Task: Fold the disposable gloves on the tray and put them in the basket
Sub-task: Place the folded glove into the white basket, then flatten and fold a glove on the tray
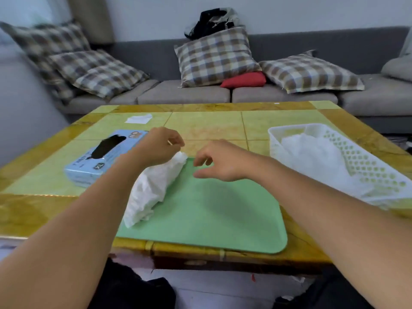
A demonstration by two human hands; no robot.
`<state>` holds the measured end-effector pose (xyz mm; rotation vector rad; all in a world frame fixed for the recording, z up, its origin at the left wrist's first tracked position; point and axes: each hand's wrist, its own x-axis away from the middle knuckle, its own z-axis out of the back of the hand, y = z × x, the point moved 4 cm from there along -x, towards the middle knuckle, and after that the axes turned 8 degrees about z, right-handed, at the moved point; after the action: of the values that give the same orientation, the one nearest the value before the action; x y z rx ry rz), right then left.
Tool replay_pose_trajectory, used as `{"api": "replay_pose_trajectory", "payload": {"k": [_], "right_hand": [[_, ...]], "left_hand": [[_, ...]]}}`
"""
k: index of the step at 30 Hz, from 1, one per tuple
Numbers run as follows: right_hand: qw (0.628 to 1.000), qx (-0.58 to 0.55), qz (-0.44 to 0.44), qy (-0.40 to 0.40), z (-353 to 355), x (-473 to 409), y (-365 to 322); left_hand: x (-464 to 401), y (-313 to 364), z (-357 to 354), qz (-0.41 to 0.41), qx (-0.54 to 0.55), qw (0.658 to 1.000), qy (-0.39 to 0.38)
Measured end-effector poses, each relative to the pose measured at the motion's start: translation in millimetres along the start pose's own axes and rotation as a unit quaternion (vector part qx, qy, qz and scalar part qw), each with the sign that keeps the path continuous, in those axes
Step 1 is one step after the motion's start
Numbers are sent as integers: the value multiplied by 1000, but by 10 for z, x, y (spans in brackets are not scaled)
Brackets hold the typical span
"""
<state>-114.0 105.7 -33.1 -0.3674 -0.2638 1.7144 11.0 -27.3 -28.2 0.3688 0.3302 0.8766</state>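
Note:
A crumpled white disposable glove (152, 188) lies along the left edge of the flat green tray (214, 215). My left hand (159, 147) hovers at the glove's far end with its fingers curled; whether it pinches the glove is not clear. My right hand (219, 160) floats over the tray's far edge, fingers apart and curved, holding nothing. A white perforated basket (347, 157) on the right holds several white gloves (312, 157).
A light blue glove box (102, 158) marked XL lies left of the tray. A white scrap (138, 118) lies at the table's far left. Behind the tiled table (207, 126) stands a grey sofa with checked cushions.

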Motion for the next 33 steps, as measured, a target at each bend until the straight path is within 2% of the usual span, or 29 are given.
{"api": "replay_pose_trajectory", "payload": {"k": [1, 4, 7, 10, 15, 20, 24, 27, 30, 33], "right_hand": [[1000, 7, 13, -20, -199, -152, -90], [997, -64, 40, 1, -463, -421, -322], [995, 0, 96, -36, -673, -636, -529], [993, 22, 97, -70, -906, -761, -607], [996, -54, 60, 32, -870, -760, -443], [986, -91, 49, 130, -775, -633, -393], [995, -59, 76, 18, -972, -698, -567], [996, -34, 80, 8, -1014, -734, -607], [993, -59, 99, -21, -903, -684, -621], [990, -75, 107, -45, -776, -541, -536]], "left_hand": [[89, -269, 77, 21, -16, 1000, 1], [301, -702, 165, 60, -45, 997, -18], [412, -904, 263, 84, -40, 996, 3], [453, -1008, 329, 86, -27, 996, 7], [472, -961, 203, 67, -22, 995, -65], [412, -934, 196, 90, -3, 993, -79], [415, -948, 218, 106, 8, 991, -84], [424, -989, 198, 98, 17, 991, -94], [451, -1008, 192, 66, -17, 992, -105], [480, -1027, 223, 64, -3, 993, -103]]}}
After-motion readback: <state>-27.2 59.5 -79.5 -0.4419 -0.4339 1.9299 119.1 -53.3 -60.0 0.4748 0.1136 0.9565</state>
